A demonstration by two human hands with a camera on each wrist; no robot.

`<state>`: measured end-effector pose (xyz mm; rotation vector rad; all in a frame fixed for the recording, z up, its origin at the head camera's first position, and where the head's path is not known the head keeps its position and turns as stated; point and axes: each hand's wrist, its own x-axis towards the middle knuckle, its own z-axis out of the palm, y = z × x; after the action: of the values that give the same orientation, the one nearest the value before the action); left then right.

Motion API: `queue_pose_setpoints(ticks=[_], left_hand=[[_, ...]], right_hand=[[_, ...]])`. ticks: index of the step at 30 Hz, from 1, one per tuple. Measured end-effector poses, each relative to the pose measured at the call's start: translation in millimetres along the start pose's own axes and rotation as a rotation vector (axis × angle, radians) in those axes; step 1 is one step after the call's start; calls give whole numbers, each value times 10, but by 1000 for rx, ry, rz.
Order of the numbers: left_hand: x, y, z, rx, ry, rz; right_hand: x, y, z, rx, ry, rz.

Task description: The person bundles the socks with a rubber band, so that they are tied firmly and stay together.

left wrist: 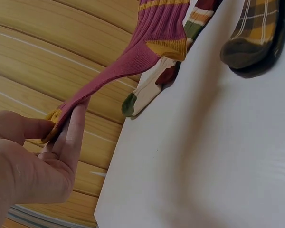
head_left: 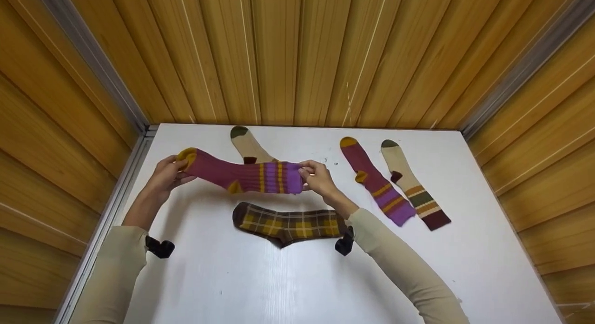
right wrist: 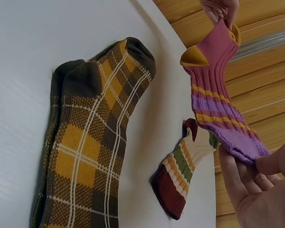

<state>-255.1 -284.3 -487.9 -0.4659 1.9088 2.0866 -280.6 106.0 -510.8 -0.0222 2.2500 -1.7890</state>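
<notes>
Stretched between both hands, a purple and magenta sock (head_left: 246, 175) with mustard toe, heel and stripes is held above the table. My left hand (head_left: 166, 173) pinches its mustard toe between thumb and fingers. At the other end, my right hand (head_left: 318, 176) pinches the purple cuff. Below it lie the brown and yellow plaid socks (head_left: 290, 224), stacked one on the other as the right wrist view shows. Behind the held sock lies a cream sock (head_left: 248, 142) with a green toe; its striped cuff, hidden in the head view, shows in the right wrist view.
At the right of the white table (head_left: 223, 277) lie a second magenta sock (head_left: 372, 177) with purple and mustard stripes and another cream sock (head_left: 409, 177) with a striped cuff. Wood-patterned panels (head_left: 279, 59) stand along the table's back and sides.
</notes>
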Motion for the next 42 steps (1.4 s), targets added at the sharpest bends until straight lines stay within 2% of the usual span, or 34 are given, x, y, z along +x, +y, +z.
queue_pose_setpoints(ticks=[6,13,18,21,24,29,35,38,42], left_hand=[[-112,-66,132,-22,-31,-1],[-221,-180,290,-45,-112,51],[-273,-244,436,14,-118,67],[-282,-281,543,38,-103,73],[-279,-325,662,19,-99,62],[-259,-412,807,-3,-124,35],[-230,-515,905,24,-155,9],[-218,-572,936,39,-161,6],[-233,-671,970,26,-182,-1]], right_hand=[[-35,46,-157,3,23,12],[-185,148,-382,13,66,-7],[-338,223,-560,21,81,-10],[-419,244,-665,23,98,-4],[-490,264,-778,2,123,-2],[-585,370,-935,-38,130,2],[-666,619,-1029,-37,102,58],[-692,729,-1043,-33,99,59],[-762,839,-1085,-20,85,81]])
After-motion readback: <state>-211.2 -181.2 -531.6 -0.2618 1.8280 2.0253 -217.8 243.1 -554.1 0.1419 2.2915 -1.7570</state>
